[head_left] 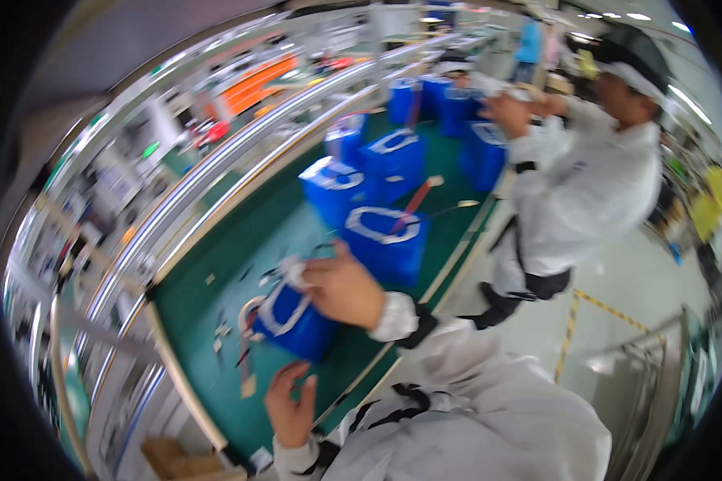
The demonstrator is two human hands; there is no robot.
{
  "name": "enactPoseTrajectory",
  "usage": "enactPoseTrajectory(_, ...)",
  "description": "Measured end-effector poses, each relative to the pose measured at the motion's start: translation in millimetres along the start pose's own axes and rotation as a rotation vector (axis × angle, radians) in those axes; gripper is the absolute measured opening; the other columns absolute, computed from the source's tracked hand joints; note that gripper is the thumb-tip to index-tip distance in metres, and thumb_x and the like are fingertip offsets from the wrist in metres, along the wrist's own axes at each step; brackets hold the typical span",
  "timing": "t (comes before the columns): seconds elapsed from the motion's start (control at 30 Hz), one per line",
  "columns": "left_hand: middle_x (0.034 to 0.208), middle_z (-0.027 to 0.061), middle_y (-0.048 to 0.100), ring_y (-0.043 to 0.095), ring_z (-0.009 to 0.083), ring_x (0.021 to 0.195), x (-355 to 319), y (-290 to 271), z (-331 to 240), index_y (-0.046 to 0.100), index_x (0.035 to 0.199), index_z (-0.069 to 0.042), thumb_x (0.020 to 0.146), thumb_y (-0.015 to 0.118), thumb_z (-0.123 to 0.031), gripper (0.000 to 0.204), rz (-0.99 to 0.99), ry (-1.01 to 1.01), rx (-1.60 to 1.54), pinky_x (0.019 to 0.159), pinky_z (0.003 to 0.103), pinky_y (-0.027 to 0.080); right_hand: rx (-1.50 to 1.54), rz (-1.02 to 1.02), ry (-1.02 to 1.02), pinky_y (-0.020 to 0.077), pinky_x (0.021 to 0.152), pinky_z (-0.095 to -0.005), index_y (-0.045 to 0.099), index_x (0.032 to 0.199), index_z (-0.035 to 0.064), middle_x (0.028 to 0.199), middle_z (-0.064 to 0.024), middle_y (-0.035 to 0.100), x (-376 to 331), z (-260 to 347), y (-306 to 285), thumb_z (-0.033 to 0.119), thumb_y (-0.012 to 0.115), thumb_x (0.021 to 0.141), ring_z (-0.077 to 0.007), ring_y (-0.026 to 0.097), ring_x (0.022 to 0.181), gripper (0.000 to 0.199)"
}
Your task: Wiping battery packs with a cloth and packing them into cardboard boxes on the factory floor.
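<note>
A blue block-shaped pack (297, 325) with a white band around its top lies on the green belt (217, 385) in front of me. My right hand (343, 287) rests over its far corner, and its fingers pinch a white strip (293, 271) at the pack's top. My left hand (291, 407) hovers just beside the near side of the pack at the belt's edge. Its fingers are loosely spread and I see nothing in it. The picture is blurred and tilted.
Several more blue packs (385, 236) stand further along the belt, with a red-handled tool (415, 200) between them. Small scraps (221, 330) lie left of my pack. A co-worker in white (578, 184) handles packs at the far end. Metal rails (184, 200) line the belt's far side.
</note>
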State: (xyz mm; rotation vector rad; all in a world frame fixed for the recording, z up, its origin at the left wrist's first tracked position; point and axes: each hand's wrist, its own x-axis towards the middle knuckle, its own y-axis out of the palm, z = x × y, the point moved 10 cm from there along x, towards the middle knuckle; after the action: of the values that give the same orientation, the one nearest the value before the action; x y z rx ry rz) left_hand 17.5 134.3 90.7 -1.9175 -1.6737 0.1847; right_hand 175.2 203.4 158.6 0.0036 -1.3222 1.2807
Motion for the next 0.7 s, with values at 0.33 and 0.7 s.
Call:
enactPoseTrajectory(0.33,0.099,0.0102,0.065,0.063,0.0221,0.081,-14,-14,0,0.064,0.099,-0.004,0.082,0.067,-0.013,0.020,-0.065,0.001,-0.047,0.064,0.029,0.049,0.085,0.159,-0.161,0.0236,0.097,-0.0643,0.064,0.081,0.0106,0.087,-0.0058,0.065,-1,44,15,0.005,0.066,0.069,-0.0260,0.062,0.093,0.013)
enactPoseTrajectory(0.7,0.123,0.0157,0.047,0.054,0.0270,0.107,29,-20,15,0.040,0.125,0.000,0.065,0.083,-0.021,0.078,-0.286,0.075,0.102,0.088,0.033,0.046,-0.146,-0.271,0.217,0.0376,0.090,-0.0480,0.069,0.089,0.0082,0.091,-0.0075,0.066,-5,-30,-60,0.012,0.063,0.081,-0.0222,0.061,0.082,0.010)
